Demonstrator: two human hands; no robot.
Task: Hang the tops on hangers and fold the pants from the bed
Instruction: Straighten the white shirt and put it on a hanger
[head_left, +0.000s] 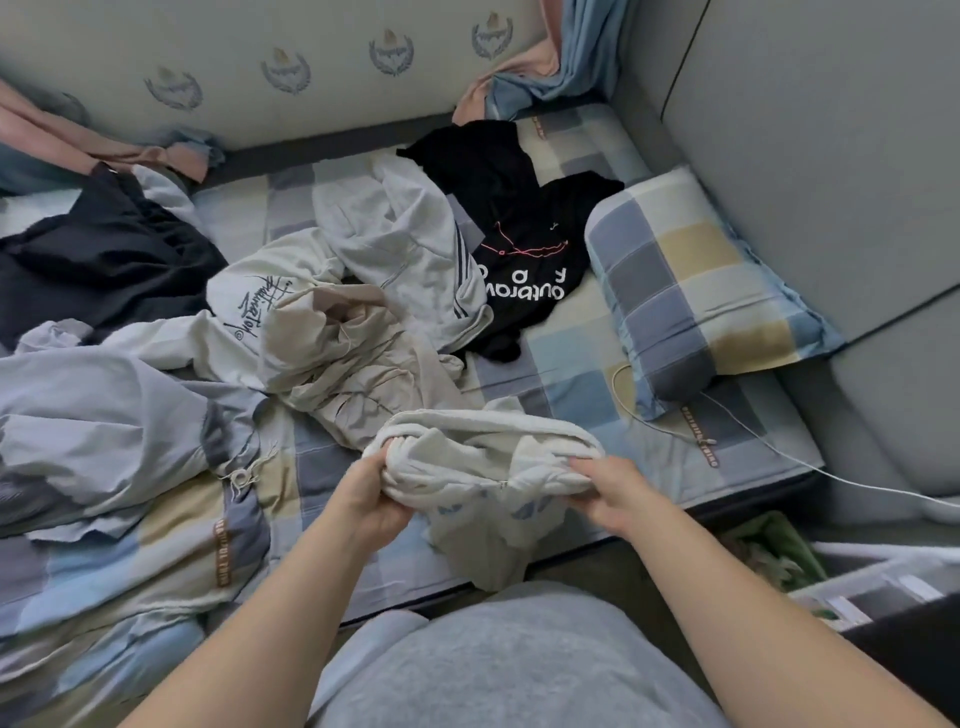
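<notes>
Two hands grip one bunched white garment (488, 457) at the near edge of the bed (566, 389), at 6 o'clock of the clothing pile. The left hand (376, 501) has its fingers curled into the fabric at the garment's 9 o'clock end. The right hand (610, 491) pinches the fabric at the 3 o'clock end. A loose part hangs over the bed edge between the forearms. Whether the item is a top or pants cannot be told.

Positions from the held garment:
- 11 o'clock, just beside: beige garment (358, 374).
- 10 o'clock: cream top (260, 306) with script print; beyond it, dark navy garment (98, 260).
- 9 o'clock: pale blue garment (98, 415).
- 12 o'clock: striped white garment (405, 244).
- 1 o'clock: black T-shirt (524, 260) with white lettering.
- 2 o'clock: checked pillow (691, 291).
- 3 o'clock: white cable (748, 436) lying on the sheet.
</notes>
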